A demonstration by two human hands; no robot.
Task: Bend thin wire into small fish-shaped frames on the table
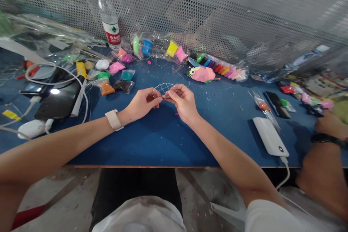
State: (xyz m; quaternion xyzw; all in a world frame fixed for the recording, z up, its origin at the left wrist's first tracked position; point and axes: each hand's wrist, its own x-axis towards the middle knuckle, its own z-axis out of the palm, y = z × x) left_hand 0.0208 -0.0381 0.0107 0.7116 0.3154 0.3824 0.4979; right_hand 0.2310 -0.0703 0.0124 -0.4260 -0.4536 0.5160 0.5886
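Between my hands is a small frame of bent silvery wire (164, 87), curved along its upper edge and crossed by thinner wires inside. My left hand (144, 103) pinches its lower left side with thumb and forefinger. The fingers of my right hand (183, 102) close on its right side, the thumb meeting the fingertips. Both hands are just above the blue table, fingertips nearly touching. A tiny pink bit (177, 114) lies below my right hand. Beyond the hands, to the right, sits a pink clay figure (202, 74) with a yellow end and green bits.
Bags of coloured clay (106, 87) lie left and behind. A bottle with a red cap (109, 18) stands by the perforated metal screen (163, 3). Phones (58, 98) and cables are at left. A white power bank (270, 137) lies right, near another person's arm (323, 159).
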